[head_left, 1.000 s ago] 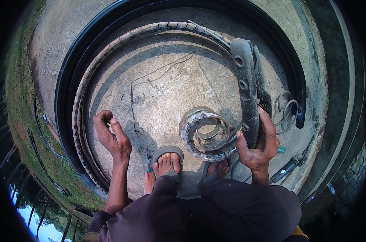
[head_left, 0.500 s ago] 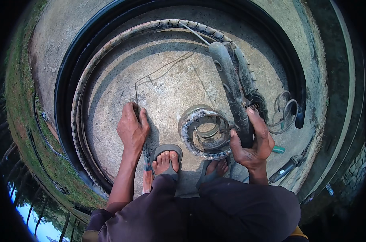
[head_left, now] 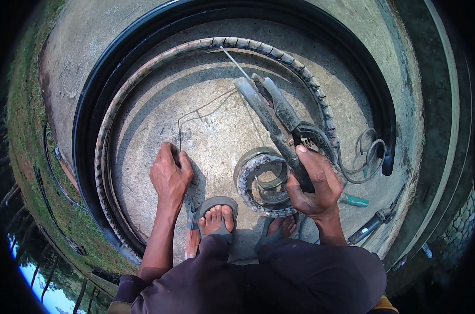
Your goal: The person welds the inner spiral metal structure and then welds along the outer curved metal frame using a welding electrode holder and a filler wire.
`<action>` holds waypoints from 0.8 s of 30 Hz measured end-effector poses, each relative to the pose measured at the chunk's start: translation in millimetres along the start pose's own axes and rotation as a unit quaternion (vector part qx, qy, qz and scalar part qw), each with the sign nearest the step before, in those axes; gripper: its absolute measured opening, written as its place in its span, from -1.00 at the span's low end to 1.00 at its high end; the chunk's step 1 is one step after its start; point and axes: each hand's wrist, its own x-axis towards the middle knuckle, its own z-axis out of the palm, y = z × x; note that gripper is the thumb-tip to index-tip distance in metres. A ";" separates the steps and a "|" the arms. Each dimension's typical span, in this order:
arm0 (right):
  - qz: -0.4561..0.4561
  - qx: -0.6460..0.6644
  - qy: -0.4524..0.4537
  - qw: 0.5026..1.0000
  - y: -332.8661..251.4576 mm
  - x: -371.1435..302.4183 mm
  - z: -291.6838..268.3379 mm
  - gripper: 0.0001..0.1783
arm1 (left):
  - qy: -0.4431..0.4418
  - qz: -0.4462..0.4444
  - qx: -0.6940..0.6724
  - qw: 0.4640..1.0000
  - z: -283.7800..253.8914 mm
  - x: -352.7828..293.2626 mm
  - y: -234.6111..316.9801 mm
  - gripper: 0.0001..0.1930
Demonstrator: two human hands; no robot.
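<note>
My right hand (head_left: pixel 321 188) grips the dark, worn handle of a welding electrode holder (head_left: pixel 266 118). A thin pale welding electrode (head_left: pixel 235 63) juts from its jaws toward the far left, its tip overlapping the notched hoop (head_left: pixel 295 62); I cannot tell if they touch. My left hand (head_left: pixel 170 170) pinches the near end of a thin bent wire (head_left: pixel 180 128), whose far part reaches toward the holder's jaws. Beneath the holder lies a stack of small metal rings (head_left: pixel 245 188), one with a blotchy surface, partly hidden by my right hand and the holder.
A large black curved channel (head_left: pixel 83 104) surrounds the hoop on the concrete. Grey cable loops (head_left: pixel 373 144) lie at the right, with a green-handled tool (head_left: pixel 354 200) and a dark power tool (head_left: pixel 371 226) nearer me. A reddish bar (head_left: pixel 193 240) lies beside my left sandal (head_left: pixel 216 206).
My right hand has swung the electrode holder leftward, and the electrode tip has shifted left along the hoop's far side. My left hand keeps its pinch on the wire, nearly in place.
</note>
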 end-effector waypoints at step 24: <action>-0.004 -0.004 -0.012 1.000 0.3 3.3 5.9 -0.30 | 0.032 0.032 -0.026 0.999 -6.1 18.9 0.9 -0.50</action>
